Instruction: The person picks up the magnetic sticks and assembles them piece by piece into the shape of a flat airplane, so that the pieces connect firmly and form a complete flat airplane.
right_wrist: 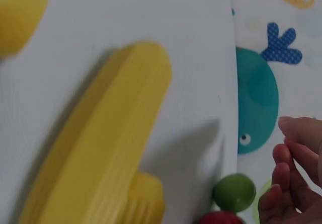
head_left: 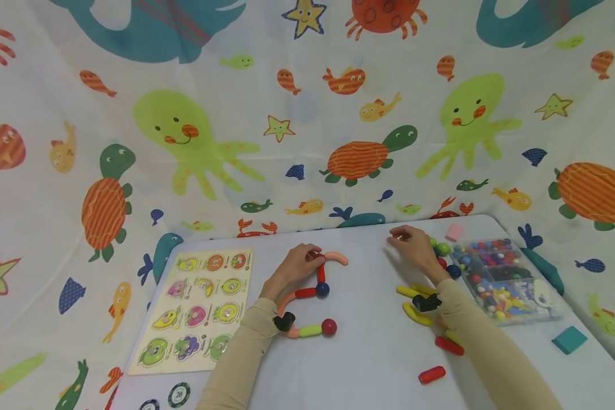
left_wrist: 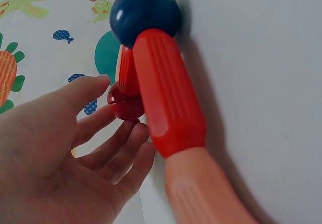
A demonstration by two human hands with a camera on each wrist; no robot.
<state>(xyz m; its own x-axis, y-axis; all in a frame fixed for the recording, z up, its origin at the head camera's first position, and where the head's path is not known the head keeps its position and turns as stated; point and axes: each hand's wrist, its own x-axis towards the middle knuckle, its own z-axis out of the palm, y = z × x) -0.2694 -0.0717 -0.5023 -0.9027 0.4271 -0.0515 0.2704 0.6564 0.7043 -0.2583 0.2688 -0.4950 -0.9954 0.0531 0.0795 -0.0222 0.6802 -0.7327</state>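
Toy rods (head_left: 305, 292) lie on white table (head_left: 369, 364), sea-print cloth (head_left: 302, 102) behind.

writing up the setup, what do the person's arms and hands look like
Both arms wear long, plain beige sleeves. A small black device sits near each wrist. The left hand and right hand have no gloves on.

The white desk (head_left: 371, 359) was occupied at left by a fruit puzzle board (head_left: 212, 302) and round tokens (head_left: 179, 394); a toy chain (head_left: 306, 292) was laid centrally; yellow pieces (head_left: 417, 315), red rods (head_left: 432, 374), a bead box (head_left: 532, 317) and a teal block (head_left: 569, 340) were spread rightward.
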